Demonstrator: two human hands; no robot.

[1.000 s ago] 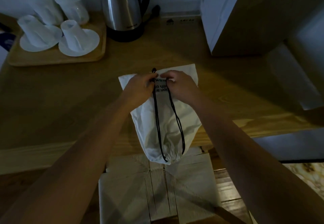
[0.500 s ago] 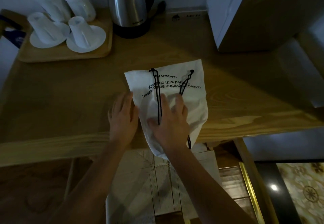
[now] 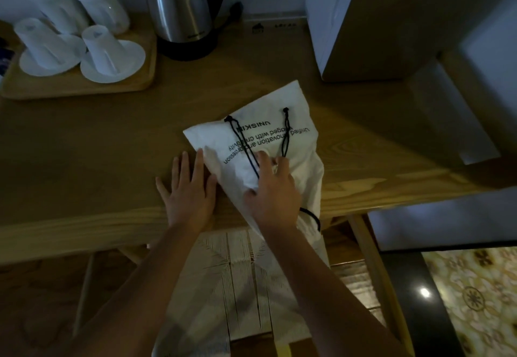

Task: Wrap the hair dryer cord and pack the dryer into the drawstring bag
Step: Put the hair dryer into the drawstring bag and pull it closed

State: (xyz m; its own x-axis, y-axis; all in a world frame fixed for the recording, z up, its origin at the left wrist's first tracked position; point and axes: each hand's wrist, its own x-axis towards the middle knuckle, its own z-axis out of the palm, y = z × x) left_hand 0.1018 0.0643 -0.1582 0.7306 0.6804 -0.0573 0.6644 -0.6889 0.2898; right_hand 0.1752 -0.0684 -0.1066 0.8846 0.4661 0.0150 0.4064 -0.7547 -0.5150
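A white drawstring bag (image 3: 296,121) with black printed text lies on the wooden table (image 3: 84,161), its gathered end hanging over the front edge. Two black drawstrings (image 3: 286,135) run along its top. My right hand (image 3: 272,191) rests flat on the bag's middle, fingers spread, pressing it down. My left hand (image 3: 187,188) lies flat on the table, its fingers touching the bag's left edge. The hair dryer and its cord are hidden from view; the bag looks filled.
A steel kettle (image 3: 181,7) stands at the back. A wooden tray (image 3: 84,88) with white cups and saucers sits at the back left. A tall cabinet (image 3: 391,21) is at the right. A woven stool (image 3: 237,286) stands below the table edge.
Both hands left the drawstring ends near the bag's far end and came back toward me. They now lie flat, the right on the bag, the left beside it.
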